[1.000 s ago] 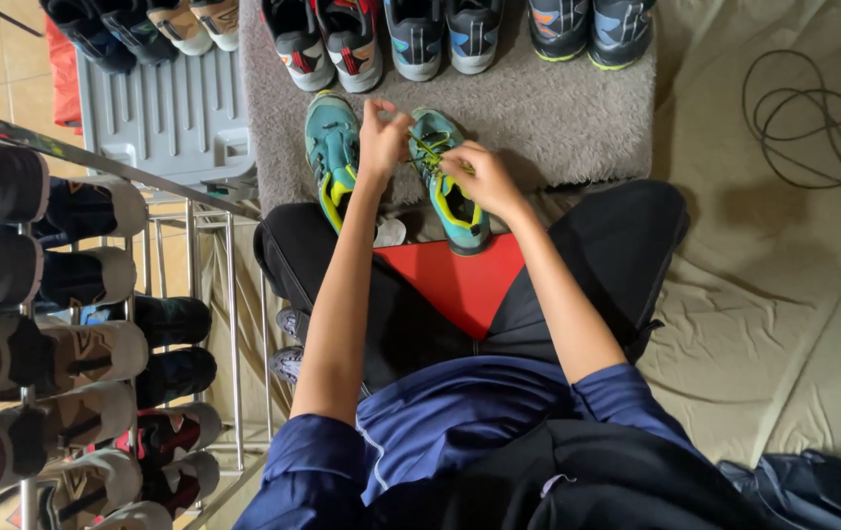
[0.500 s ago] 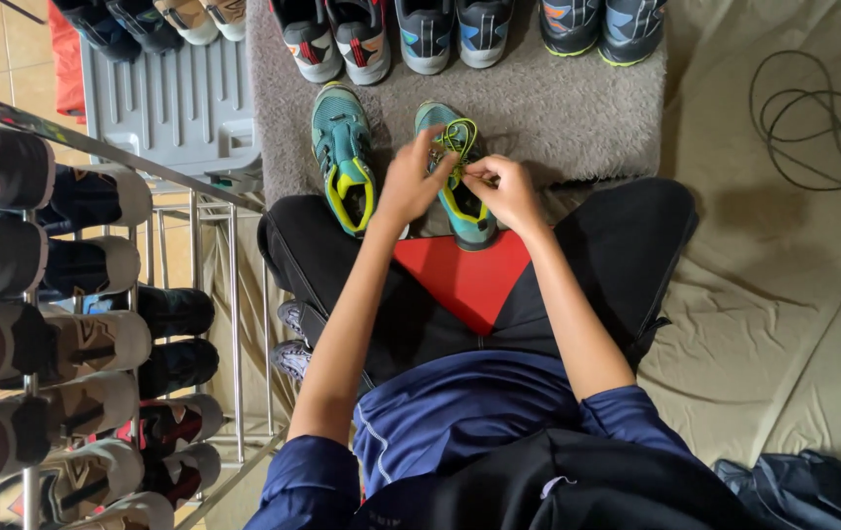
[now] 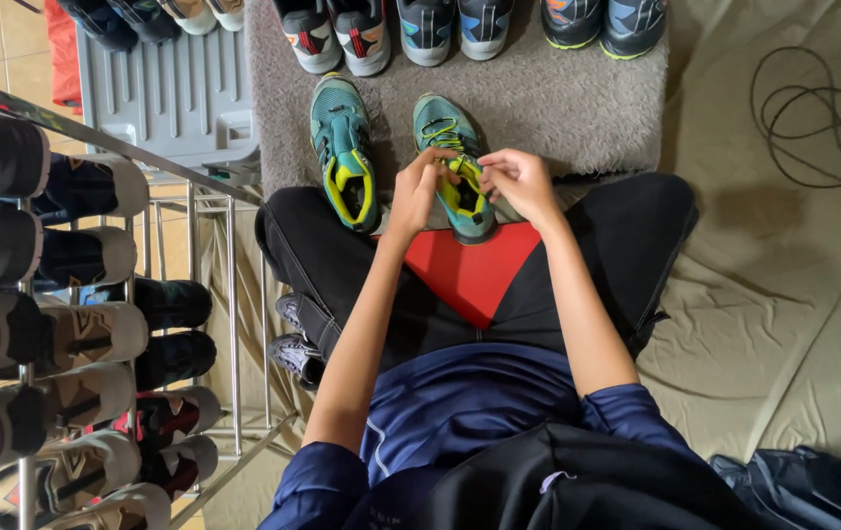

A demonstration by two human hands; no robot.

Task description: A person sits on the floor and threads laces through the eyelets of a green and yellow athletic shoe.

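Two teal trainers with yellow-green linings lie on a grey mat (image 3: 578, 108) in front of my crossed legs. My left hand (image 3: 416, 191) and my right hand (image 3: 519, 182) are both on the right-hand trainer (image 3: 452, 172), fingers pinched on its yellow-green laces near the tongue. The left-hand trainer (image 3: 344, 147) lies untouched beside it, toe pointing away from me. My forearms reach forward over black and red shorts.
A row of other trainers (image 3: 420, 25) lines the far edge of the mat. A metal shoe rack (image 3: 97, 324) full of shoes stands at my left. A grey plastic tray (image 3: 170, 93) lies beyond it. A black cable (image 3: 813, 118) is coiled on the beige sheet at right.
Both hands have drawn back toward me along the right-hand trainer, from its toe area to the laces near the tongue. The view has shifted slightly.
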